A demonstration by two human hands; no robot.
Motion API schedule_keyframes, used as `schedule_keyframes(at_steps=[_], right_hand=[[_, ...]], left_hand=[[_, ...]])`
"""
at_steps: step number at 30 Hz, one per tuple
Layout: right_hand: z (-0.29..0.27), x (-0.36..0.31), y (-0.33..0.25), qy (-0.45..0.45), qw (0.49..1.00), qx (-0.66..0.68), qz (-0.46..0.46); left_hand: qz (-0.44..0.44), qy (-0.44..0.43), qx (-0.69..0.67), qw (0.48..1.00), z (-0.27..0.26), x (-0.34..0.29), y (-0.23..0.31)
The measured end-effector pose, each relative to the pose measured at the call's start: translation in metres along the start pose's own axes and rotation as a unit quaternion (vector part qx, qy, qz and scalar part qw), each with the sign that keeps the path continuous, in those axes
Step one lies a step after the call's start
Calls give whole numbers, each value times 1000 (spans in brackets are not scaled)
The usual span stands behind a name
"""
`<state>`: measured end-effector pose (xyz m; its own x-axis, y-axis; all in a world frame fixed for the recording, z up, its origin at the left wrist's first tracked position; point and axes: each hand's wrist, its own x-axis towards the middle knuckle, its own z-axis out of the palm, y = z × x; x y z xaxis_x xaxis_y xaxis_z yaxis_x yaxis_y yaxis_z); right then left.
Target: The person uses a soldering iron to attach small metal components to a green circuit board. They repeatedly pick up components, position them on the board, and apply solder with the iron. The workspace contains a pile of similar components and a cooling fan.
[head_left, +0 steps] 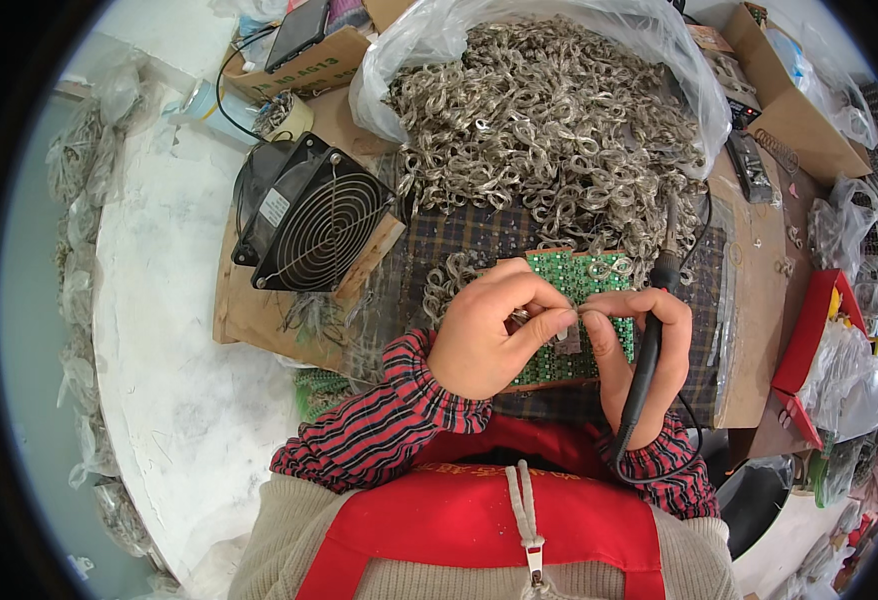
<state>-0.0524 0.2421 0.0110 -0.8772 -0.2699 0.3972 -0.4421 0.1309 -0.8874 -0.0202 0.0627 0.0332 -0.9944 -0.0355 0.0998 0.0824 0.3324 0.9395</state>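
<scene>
My left hand [494, 330] is closed, thumb and forefinger pinched on a thin grey wire, part of which shows in its curled fingers. The fingertips of my right hand [659, 340] meet it there in a pinch, nearly touching. Held in that same right hand is a soldering iron [643, 385], its black handle lying across the palm and its tip end pointing away from me. Below both hands lies a panel of green circuit boards [549, 264], partly covered by my fingers. A few wire loops [609, 268] rest on the panel's far edge.
Beyond the panel, a large heap of coiled wires [549, 120] fills a clear plastic bag [384, 85]. A black fan [324, 215] stands at left on the cardboard. At right are a red box [799, 365] and a spring-shaped iron stand [777, 150]. The iron's cord [697, 420] loops by my right wrist.
</scene>
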Motion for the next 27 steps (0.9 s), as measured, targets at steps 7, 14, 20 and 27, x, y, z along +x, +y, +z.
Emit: schedule_keyframes(at_steps=[7,14,20,27], right_hand=[[-2,-4,-1,-4,1000,4,1],[3,-3,6,47,998,32,-1],[2,-8,8,27,998,48,17],[0,-8,5,29,998,36,-50]], left_hand=[[-45,-6,-49,998,0,-4,-6],[-1,-9,-16,1000,2,-4,-10],[-58,4,-57,997,2,-6,-8],[-108,27,-97,989,2,-6,-6]])
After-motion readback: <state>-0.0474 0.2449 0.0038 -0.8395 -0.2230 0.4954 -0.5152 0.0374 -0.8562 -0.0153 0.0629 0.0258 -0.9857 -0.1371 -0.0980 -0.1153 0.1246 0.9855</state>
